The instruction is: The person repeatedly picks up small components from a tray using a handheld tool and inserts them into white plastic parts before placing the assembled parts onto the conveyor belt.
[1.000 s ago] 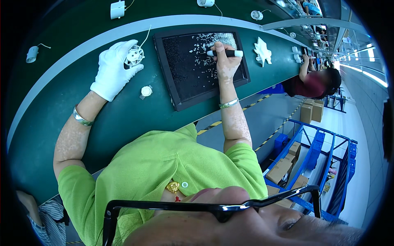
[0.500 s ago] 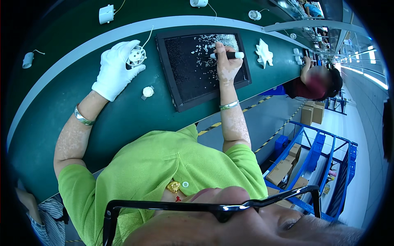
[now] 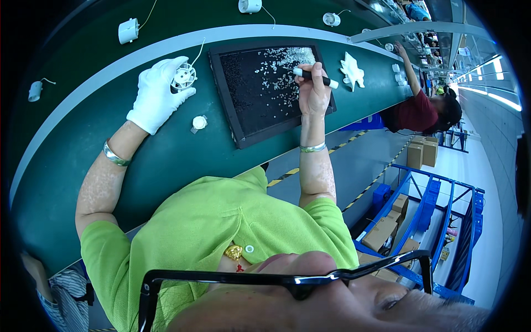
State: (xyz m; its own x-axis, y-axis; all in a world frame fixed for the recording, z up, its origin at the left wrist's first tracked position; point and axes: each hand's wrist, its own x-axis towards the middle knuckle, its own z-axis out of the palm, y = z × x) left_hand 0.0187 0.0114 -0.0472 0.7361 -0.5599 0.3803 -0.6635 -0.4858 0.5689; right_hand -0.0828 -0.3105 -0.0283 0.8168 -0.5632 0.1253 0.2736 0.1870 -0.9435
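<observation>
My left hand (image 3: 155, 91), in a white glove, is closed around the edge of a round white fan-like housing (image 3: 184, 77) with spokes and a pale wire rising from it. Bare, my right hand (image 3: 313, 98) grips a thick black pen-like tool (image 3: 328, 82) with light ends, tilted down to the right. That hand is over the right part of a shallow black tray (image 3: 228, 105). Many tiny white pieces (image 3: 272, 71) lie scattered in the tray, heaped at its far right corner. Tiny black pieces (image 3: 235, 72) cover the tray's left side.
A small round white part (image 3: 199, 123) rests on the green table (image 3: 171, 160). Right of the tray lies a crumpled white thing (image 3: 352, 72). Past a pale rail, white cylinders with wires (image 3: 128, 31) stand on a green surface. A co-worker (image 3: 418, 112) sits farther right.
My right hand has drawn slightly nearer and to the right, and its tool has tipped. Cylinders beyond the rail have shifted left. The co-worker's arm now reaches out. My left hand has barely moved.
</observation>
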